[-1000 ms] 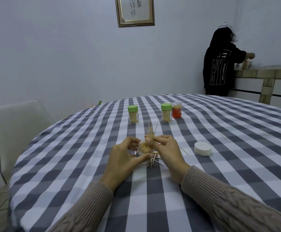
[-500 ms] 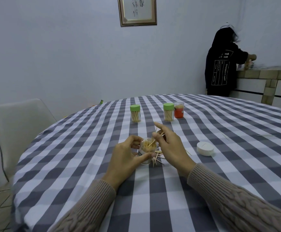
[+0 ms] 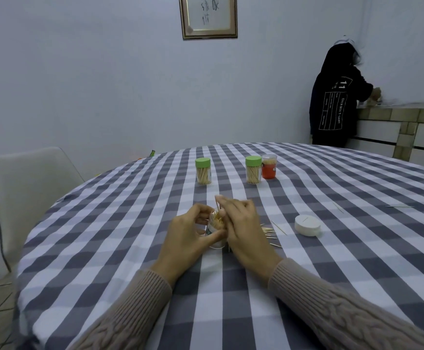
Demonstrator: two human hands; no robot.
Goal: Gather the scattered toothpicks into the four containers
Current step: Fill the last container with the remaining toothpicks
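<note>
The left hand [image 3: 190,236] grips the open jar [image 3: 216,231] near the front of the surface [image 3: 120,223], fingers curled round its side to steady it. The right hand [image 3: 243,231] has come down close against the jar's right side since 0.5 s ago, when it was raised with several toothpicks fanned out between its fingers. Now its fingers are bunched narrow over the jar mouth and 1 or 2 toothpicks [image 3: 217,202] stand up from the fingertips, so it looks to be feeding the bundle in; how many it pinches I cannot tell.

The jar is already well filled, its sticks showing at the rim. A small scatter of toothpicks [image 3: 269,232] lies on the cloth just right of the right hand, with 2 more strays [image 3: 338,207] farther right and well apart. The white lid [image 3: 307,224] lies beside the scatter, off the jar.

At the back stand 2 green-capped jars [image 3: 202,171] and a red jar [image 3: 269,166], all holding toothpicks. My judgement: this is the 4th container, the batch is going in, and the remaining scatter and the lid come next. Slender sticks may snag on the packed ends and spill.
</note>
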